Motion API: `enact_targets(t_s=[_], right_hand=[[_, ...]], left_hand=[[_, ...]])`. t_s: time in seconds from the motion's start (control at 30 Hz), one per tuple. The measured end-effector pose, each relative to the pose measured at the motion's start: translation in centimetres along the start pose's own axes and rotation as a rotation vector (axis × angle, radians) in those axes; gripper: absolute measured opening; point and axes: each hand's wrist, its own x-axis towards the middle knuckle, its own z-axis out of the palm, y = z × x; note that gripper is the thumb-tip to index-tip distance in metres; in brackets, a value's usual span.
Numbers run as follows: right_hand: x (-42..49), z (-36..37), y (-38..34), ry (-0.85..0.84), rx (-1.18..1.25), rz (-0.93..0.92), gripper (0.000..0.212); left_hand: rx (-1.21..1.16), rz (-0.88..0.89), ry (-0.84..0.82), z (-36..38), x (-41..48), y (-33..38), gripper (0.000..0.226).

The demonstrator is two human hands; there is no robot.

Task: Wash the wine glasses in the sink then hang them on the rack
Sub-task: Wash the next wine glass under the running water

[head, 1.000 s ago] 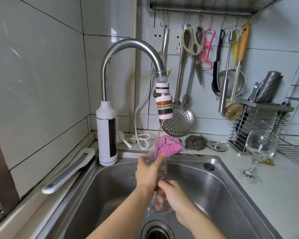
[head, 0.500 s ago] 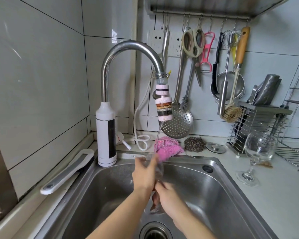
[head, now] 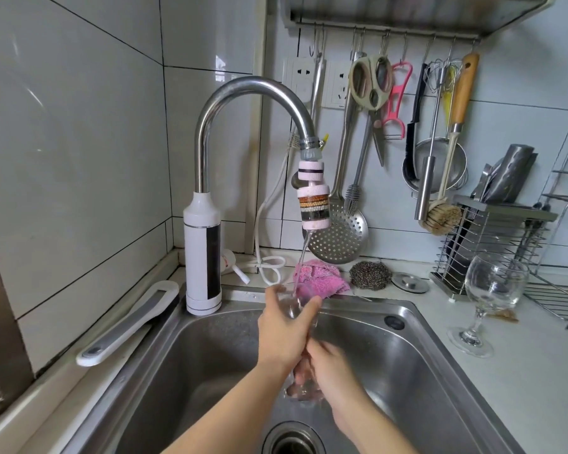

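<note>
the left hand's fingers (head: 309, 306) and thumb are curled round the bowl of a wine glass (head: 292, 301), clamped on it just below the rim. below it, the right hand (head: 330, 371) wraps the stem; its fingers are closed there, though the left hand (head: 282, 332) hides part of the grip. the glass's foot (head: 300, 393) shows blurred under the right hand. the glass is upright over the sink (head: 407, 311), above the drain (head: 294, 440), and a thin stream of water (head: 304, 253) falls into its mouth from the layered filter (head: 313, 208) on the curved steel tap (head: 253, 90).

just behind the hands, on the sink's back edge, lie a pink cloth (head: 322, 280), a steel scourer (head: 369, 273) and a round metal plug (head: 410, 282). a second wine glass (head: 492, 285) stands upright on the counter to the right, well apart from the hands, in front of a wire rack (head: 492, 240). on the rail above hang a slotted spoon (head: 340, 237), scissors (head: 371, 81), a pink peeler (head: 395, 96), a strainer (head: 440, 165) and a wooden-handled brush (head: 441, 219). to the left a white-handled tool (head: 128, 322) rests on the ledge.

the black panel (head: 214, 257) on the tap's white body shows nothing i can read.
</note>
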Motion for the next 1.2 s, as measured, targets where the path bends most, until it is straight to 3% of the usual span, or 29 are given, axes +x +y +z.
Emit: enact_targets(t_s=[0.1, 0.2, 0.33, 0.47, 0.53, 0.63, 0.7, 0.77, 0.87, 0.97, 1.03, 1.1, 1.2], right_hand=[[0.0, 0.6, 0.4, 0.04, -0.114, -0.024, 0.044], [0.1, 0.7, 0.6, 0.037, -0.105, -0.006, 0.049], [-0.2, 0.5, 0.0, 0.035, 0.007, 0.0, 0.057], [-0.3, 0.5, -0.1, 0.035, -0.039, 0.029, 0.063], [-0.2, 0.8, 0.2, 0.077, -0.104, 0.01, 0.053], [-0.1, 1.0, 0.5, 0.116, -0.159, -0.033, 0.044], [-0.2, 0.8, 0.1, 0.103, -0.067, -0.028, 0.043], [-0.3, 0.2, -0.4, 0.059, 0.061, 0.017, 0.049], [-0.5, 0.1, -0.7, -0.002, 0.101, 0.062, 0.054], [-0.4, 0.9, -0.2, 0.051, -0.046, 0.033, 0.038], [-0.3, 1.3, 0.1, 0.073, -0.094, 0.013, 0.032], [-0.2, 1.1, 0.0, 0.078, -0.069, -0.029, 0.033], [-0.6, 0.5, -0.7, -0.002, 0.089, -0.003, 0.038]], left_hand=[[-0.075, -0.099, 0.127, 0.2, 0.0, 0.1, 0.038], [-0.102, -0.213, 0.115, -0.2, 0.4, -0.2, 0.037], [-0.009, -0.027, 0.008, -0.2, 0.0, -0.2, 0.067], [-0.034, -0.03, 0.117, 0.4, 0.2, 0.2, 0.031], [-0.044, -0.081, 0.189, 0.2, 0.6, -0.1, 0.035], [-0.032, -0.097, 0.09, -0.2, 0.6, -0.4, 0.043], [-0.018, -0.002, -0.013, -0.3, 0.2, -0.2, 0.068], [0.006, 0.092, -0.053, -0.2, 0.1, -0.1, 0.079], [0.007, 0.124, 0.045, 0.1, 0.3, 0.0, 0.044], [0.036, 0.054, 0.13, 0.2, 0.6, -0.3, 0.025], [0.045, 0.032, 0.12, 0.1, 0.6, -0.5, 0.028], [0.003, 0.047, 0.048, -0.1, 0.3, -0.1, 0.047], [-0.225, -0.08, -0.059, 0.0, 0.4, -0.1, 0.072]])
